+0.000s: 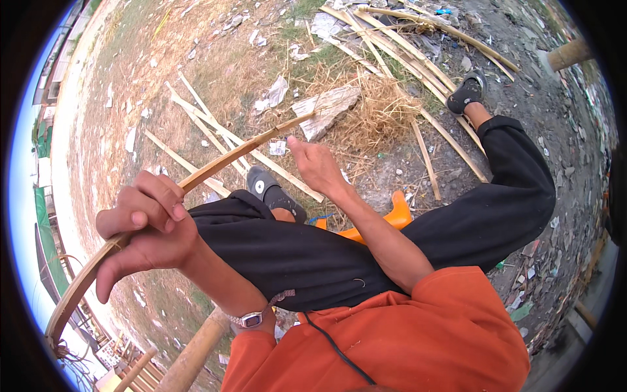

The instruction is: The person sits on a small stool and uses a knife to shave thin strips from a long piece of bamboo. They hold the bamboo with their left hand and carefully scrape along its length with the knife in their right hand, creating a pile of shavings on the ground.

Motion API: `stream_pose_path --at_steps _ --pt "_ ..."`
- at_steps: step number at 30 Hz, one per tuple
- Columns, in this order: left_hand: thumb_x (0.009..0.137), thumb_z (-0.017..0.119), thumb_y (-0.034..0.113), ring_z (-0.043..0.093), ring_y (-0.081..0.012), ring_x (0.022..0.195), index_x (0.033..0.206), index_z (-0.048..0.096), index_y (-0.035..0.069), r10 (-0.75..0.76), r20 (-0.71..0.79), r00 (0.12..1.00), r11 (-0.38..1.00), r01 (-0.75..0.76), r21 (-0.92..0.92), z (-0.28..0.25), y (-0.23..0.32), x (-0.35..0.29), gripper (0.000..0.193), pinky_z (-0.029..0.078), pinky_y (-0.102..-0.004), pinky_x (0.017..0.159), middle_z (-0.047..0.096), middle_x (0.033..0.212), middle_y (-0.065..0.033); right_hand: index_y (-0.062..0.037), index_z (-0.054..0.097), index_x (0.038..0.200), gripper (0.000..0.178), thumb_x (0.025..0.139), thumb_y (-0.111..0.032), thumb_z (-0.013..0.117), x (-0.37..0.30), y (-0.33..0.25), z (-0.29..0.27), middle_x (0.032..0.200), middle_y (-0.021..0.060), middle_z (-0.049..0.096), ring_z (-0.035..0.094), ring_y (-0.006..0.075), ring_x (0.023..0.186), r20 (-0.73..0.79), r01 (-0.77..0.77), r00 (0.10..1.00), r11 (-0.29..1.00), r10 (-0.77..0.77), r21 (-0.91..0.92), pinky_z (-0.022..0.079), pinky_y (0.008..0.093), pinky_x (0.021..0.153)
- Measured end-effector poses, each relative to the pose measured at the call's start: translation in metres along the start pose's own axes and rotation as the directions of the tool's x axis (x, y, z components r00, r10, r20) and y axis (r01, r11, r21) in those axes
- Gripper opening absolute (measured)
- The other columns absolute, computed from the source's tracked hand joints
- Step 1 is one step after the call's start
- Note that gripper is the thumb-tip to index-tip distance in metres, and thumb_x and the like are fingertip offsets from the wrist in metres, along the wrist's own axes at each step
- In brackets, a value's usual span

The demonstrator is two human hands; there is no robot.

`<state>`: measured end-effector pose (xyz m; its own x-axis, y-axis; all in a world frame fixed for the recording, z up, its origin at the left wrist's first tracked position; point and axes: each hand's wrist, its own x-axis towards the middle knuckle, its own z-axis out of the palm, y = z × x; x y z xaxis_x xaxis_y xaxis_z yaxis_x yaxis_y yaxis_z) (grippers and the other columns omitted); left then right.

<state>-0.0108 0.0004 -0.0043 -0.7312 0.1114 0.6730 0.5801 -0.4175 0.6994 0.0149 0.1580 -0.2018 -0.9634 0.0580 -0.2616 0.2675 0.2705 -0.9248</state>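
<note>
A long split bamboo strip runs slantwise from the lower left rim up toward the middle. My left hand is closed around it, the fingers curled over its top and the thumb below. Close to the strip's far end is my right hand, closed with the thumb raised. It appears just apart from the strip. Its other fingers are mostly hidden, so I cannot make out what they hold, if anything. Past the right hand lies a broken flat slab with dry straw-like shavings beside it.
Several bamboo strips lie crossed on the littered ground, and a larger pile spreads at the far right. An orange plastic piece shows between my legs. Thick bamboo poles stand at the lower left and right edge.
</note>
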Motion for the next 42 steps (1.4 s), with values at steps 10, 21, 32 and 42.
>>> stream_pose_path --at_steps 10,21,32,42 --pt "0.070 0.024 0.080 0.032 -0.0124 0.047 0.069 0.054 0.008 0.049 -0.226 0.973 0.996 -0.030 0.088 -0.003 -0.015 0.002 0.078 0.025 -0.0234 0.043 0.029 0.059 0.0010 0.0061 0.053 0.063 0.068 0.092 -0.050 0.029 -0.002 -0.016 -0.009 0.061 0.0263 0.053 0.053 0.0399 0.063 -0.057 -0.021 0.998 0.999 0.023 0.032 0.040 0.0454 0.064" --pt "0.071 0.029 0.080 0.025 -0.0088 0.030 0.053 0.041 0.007 0.058 0.096 0.994 0.995 -0.050 -0.087 -0.003 -0.020 0.002 0.077 0.017 -0.0206 0.032 0.027 0.047 0.0006 0.0059 0.050 0.064 0.056 0.093 -0.039 0.036 -0.004 -0.018 0.007 0.055 0.0230 0.046 0.044 0.0353 0.052 -0.100 0.058 0.994 0.995 -0.049 0.084 0.036 0.0432 0.055" --pt "0.064 0.035 0.084 0.014 -0.0073 0.040 0.050 0.025 0.014 -0.086 -0.249 0.965 0.985 0.045 -0.166 0.014 -0.015 -0.001 0.072 0.011 -0.0244 0.040 0.019 0.047 0.0036 0.0026 0.061 0.073 0.053 0.093 -0.040 0.035 0.001 0.017 0.014 0.066 0.0277 0.056 0.057 0.0437 0.067 -0.185 -0.163 0.973 0.978 0.138 -0.129 0.043 0.0490 0.064" --pt "0.063 0.037 0.084 0.012 -0.0066 0.041 0.050 0.023 0.015 -0.098 -0.249 0.964 0.982 0.053 -0.181 0.016 -0.014 -0.001 0.072 0.009 -0.0248 0.041 0.017 0.047 0.0044 0.0030 0.061 0.072 0.058 0.093 -0.043 0.031 0.003 0.011 0.019 0.068 0.0281 0.058 0.057 0.0456 0.072 -0.230 -0.124 0.968 0.987 0.099 -0.097 0.044 0.0493 0.070"
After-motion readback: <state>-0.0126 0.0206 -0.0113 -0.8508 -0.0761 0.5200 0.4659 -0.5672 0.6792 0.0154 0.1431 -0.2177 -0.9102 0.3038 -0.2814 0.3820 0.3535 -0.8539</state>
